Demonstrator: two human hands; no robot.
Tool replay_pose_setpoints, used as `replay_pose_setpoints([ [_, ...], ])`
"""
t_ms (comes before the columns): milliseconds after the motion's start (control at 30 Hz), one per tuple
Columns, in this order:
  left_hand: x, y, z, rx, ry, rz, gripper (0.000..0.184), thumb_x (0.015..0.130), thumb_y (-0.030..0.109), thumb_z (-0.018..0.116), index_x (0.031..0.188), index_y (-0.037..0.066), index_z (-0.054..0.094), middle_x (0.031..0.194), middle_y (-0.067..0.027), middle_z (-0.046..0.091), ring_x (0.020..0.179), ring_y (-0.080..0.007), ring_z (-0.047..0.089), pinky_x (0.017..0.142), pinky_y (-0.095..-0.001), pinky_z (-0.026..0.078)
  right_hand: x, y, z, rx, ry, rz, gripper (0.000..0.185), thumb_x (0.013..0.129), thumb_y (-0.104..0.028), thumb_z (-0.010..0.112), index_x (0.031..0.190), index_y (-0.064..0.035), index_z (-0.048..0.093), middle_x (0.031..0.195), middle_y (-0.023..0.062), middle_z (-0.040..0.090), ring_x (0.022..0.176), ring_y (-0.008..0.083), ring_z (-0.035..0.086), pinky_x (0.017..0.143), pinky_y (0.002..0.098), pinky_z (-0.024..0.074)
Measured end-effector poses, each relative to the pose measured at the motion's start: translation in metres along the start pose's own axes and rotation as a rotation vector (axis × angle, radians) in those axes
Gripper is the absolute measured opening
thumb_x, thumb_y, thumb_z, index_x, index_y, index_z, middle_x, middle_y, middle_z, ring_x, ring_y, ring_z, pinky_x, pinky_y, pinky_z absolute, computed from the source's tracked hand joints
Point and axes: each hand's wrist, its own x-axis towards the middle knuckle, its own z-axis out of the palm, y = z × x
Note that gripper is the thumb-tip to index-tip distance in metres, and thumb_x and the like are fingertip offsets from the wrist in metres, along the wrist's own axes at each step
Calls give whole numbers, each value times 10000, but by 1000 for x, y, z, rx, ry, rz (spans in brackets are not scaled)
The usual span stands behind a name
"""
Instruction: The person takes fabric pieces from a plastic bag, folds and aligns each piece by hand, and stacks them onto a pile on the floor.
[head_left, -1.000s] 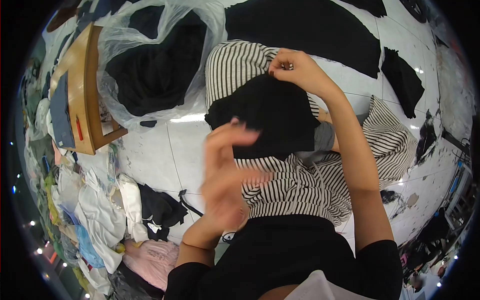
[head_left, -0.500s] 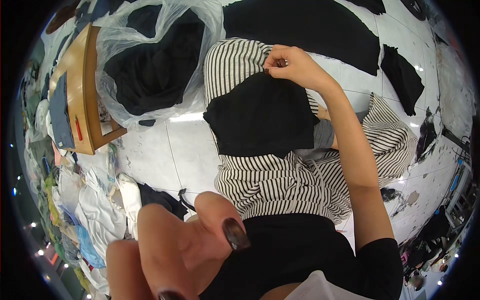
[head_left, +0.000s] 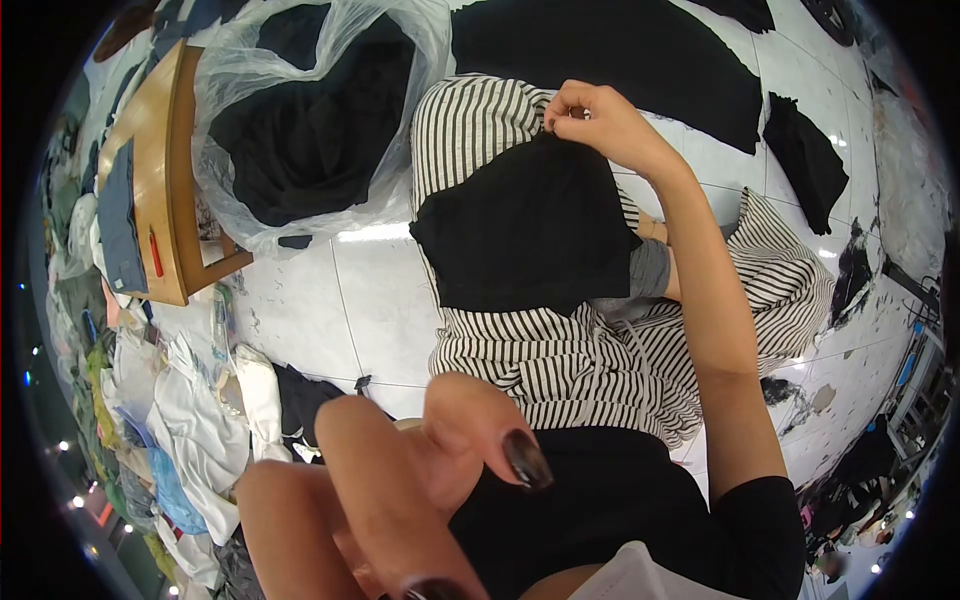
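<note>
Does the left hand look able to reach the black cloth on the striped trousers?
Probably yes: nothing visible blocks the way from the left hand to the black cloth; the right hand is only at its far edge.

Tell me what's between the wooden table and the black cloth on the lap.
In the head view, a clear plastic bag holding dark fabric, with some white floor beside the black cloth.

Black cloth [head_left: 530, 225] — black-striped trousers [head_left: 560, 375]
</note>
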Motion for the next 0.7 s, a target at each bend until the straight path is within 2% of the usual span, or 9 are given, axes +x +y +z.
replay_pose_setpoints([
  [167,-4,1,-6,24,25,-13,570,750,601,715,1115,200,539,988,35,407,1016,-116,316,726,-331,172,-1,1,1,-59,-56,-38,142,784,-123,606,826,9,637,801,22,562,748,114,509,718,263,424],
  [200,-14,5,-16,218,20,-118,680,756,732,607,1133,172,526,1063,2,446,1058,-144,367,793,-385,260,0,1,-1,-59,-57,-40,142,784,-123,606,826,9,637,801,22,562,748,114,509,718,263,424],
  [267,-58,-17,-40,524,294,-248,770,858,764,357,1178,92,554,1268,-126,512,1111,-314,514,978,-522,377,1,1,-6,60,54,48,131,761,-97,616,839,5,642,798,27,568,756,112,513,709,259,422],
  [300,-13,-40,-44,781,-209,-255,300,753,190,726,994,20,672,1112,-130,588,968,-278,574,834,-320,455,2,6,-6,40,48,-21,108,764,-69,611,844,-5,644,810,27,570,771,121,516,719,266,425],
  [367,-30,-72,-66,1431,-457,-364,413,789,235,709,1165,87,623,1214,-84,549,1116,-272,521,973,-425,347,-4,-3,-6,-23,-97,-48,108,765,-56,604,855,-10,642,811,27,567,781,132,518,728,270,426],
  [400,-49,-88,-77,1652,-513,-415,514,825,325,669,1282,119,557,1328,-58,499,1279,-263,420,1057,-506,259,-7,-6,-6,-88,-244,-69,111,767,-44,597,865,-14,639,812,28,564,791,142,521,737,275,427],
  [467,-83,-106,-98,1920,-617,-505,568,847,374,632,1365,180,502,1447,-38,420,1372,-286,320,1092,-600,155,-11,-1,-4,-158,-218,-134,84,758,-26,601,841,-17,588,812,31,547,789,161,513,744,281,427],
  [567,-100,-111,-105,1963,-621,-523,614,852,412,611,1416,239,444,1518,-22,329,1416,-284,252,1085,-669,74,-21,-12,-11,-167,-248,0,156,739,1,611,784,-27,465,818,33,519,792,159,489,738,288,427],
  [700,-99,-113,-109,1999,-645,-503,629,852,440,598,1430,259,426,1523,-16,322,1417,-284,248,1093,-662,71,-27,-11,-8,-82,-182,5,142,738,8,623,822,-27,515,819,28,522,797,142,486,724,270,421],
])
